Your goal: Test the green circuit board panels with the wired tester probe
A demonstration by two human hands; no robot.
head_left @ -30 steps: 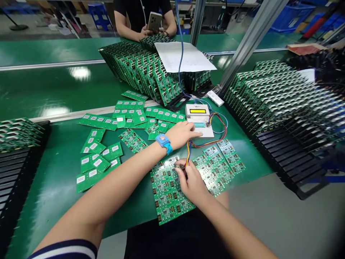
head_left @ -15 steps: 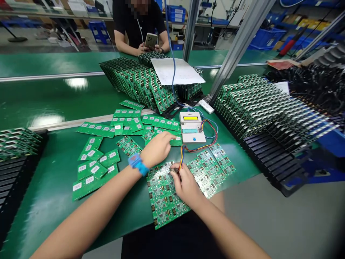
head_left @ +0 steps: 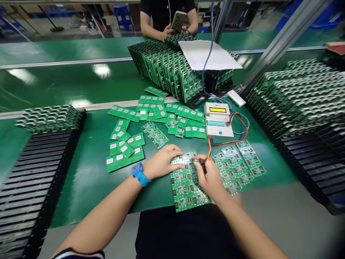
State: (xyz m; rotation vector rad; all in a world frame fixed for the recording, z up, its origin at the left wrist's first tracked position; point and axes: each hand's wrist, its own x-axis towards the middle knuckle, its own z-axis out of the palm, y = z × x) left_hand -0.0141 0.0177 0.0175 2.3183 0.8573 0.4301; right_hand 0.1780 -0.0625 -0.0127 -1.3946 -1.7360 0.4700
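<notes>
My left hand (head_left: 163, 162) is at the upper left corner of a green circuit board panel (head_left: 185, 187), thumb lying on its face and fingers by the far edge, holding it. In my right hand (head_left: 211, 176) is a dark connector (head_left: 199, 161) on red, yellow and blue wires (head_left: 209, 149), pinched against the panel's upper part; its tip is mostly hidden by my fingers. The wires run to a white programmer box (head_left: 219, 120) with a lit yellow display, a teal socket and a blue button. More panels (head_left: 234, 162) lie right of my right hand.
Green boards with white labels (head_left: 126, 158) lie scattered left and beyond. Racks of upright boards stand at the left (head_left: 51, 118), back (head_left: 167, 68) and right (head_left: 299, 97). A paper sheet (head_left: 207, 54) covers part of the back rack. A person (head_left: 168, 21) across the bench holds a phone.
My left hand has come back from near the programmer box to the panel's corner. The right hand keeps the connector at the panel. The whole view has shifted, with the scene moving right.
</notes>
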